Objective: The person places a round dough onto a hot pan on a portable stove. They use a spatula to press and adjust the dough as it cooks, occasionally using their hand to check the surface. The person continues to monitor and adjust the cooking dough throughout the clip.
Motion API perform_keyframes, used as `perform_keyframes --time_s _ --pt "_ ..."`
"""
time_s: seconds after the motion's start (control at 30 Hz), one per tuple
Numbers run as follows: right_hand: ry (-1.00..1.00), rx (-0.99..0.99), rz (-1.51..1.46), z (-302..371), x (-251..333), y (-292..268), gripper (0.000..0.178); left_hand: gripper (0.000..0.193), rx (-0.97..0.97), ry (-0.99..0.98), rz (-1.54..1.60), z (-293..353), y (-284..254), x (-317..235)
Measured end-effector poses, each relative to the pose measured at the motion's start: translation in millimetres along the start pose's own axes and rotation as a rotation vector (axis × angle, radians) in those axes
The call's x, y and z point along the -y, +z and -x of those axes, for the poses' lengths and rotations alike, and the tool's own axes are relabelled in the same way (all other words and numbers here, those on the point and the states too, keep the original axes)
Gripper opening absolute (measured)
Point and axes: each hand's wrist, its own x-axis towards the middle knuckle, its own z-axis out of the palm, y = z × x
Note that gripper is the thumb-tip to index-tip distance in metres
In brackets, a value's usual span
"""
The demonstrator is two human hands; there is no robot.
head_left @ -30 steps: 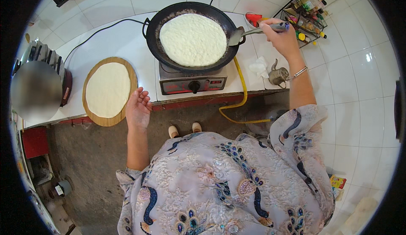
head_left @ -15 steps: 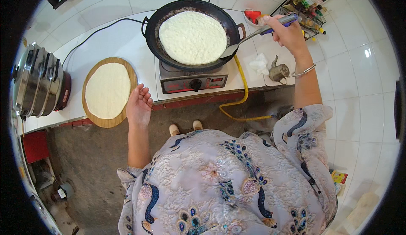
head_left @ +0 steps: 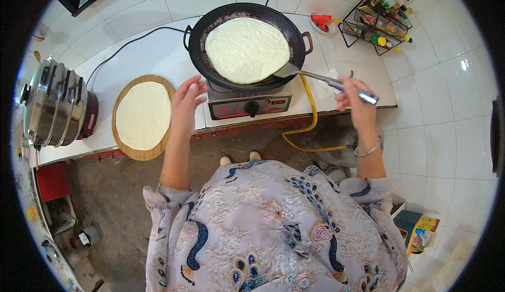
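Observation:
A round white flatbread (head_left: pixel 247 49) lies in a black two-handled wok (head_left: pixel 298 42) on a gas stove (head_left: pixel 250 105). My right hand (head_left: pixel 357 98) is closed around the handle of a metal spatula (head_left: pixel 314 76). The spatula's blade touches the flatbread's lower right edge, inside the wok's rim. My left hand (head_left: pixel 189 100) is raised between the wok and a wooden board, its fingers loosely apart and nothing in them. On the round wooden board (head_left: pixel 120 134), just left of that hand, rests a second sheet of pale dough (head_left: pixel 143 116).
At the far left stands a stacked metal steamer (head_left: pixel 58 102). A yellow hose (head_left: pixel 310 108) hangs from the stove over the counter's front edge. Back right are a bowl with something red (head_left: pixel 322 22) and a black rack of bottles (head_left: pixel 376 26). A black cord (head_left: pixel 126 44) crosses the counter.
My right hand has come down and nearer with the spatula handle, while the blade stays at the flatbread's edge. My left hand has risen toward the wok.

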Motion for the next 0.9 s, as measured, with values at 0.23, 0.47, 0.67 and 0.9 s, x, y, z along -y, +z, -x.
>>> perform_keyframes --time_s 0.23,0.47,0.67,0.9 --pt "-0.107 -0.032 -0.007 8.4 -15.5 27.4 0.026 0.037 0.35 0.177 -0.598 -59.4 38.7 3.2" --pt "-0.127 0.084 -0.103 5.1 -15.5 24.4 0.023 0.037 0.21 0.242 -0.635 -49.2 26.8 -11.2" --pt "-0.126 0.146 -0.207 -12.9 -13.1 67.3 0.024 0.033 0.014 0.243 -0.413 -21.0 0.2 -11.9" --pt "-0.062 0.061 -0.323 -54.5 -15.6 100.8 0.023 0.031 -0.097 0.238 -0.312 2.6 -12.6 -9.1"
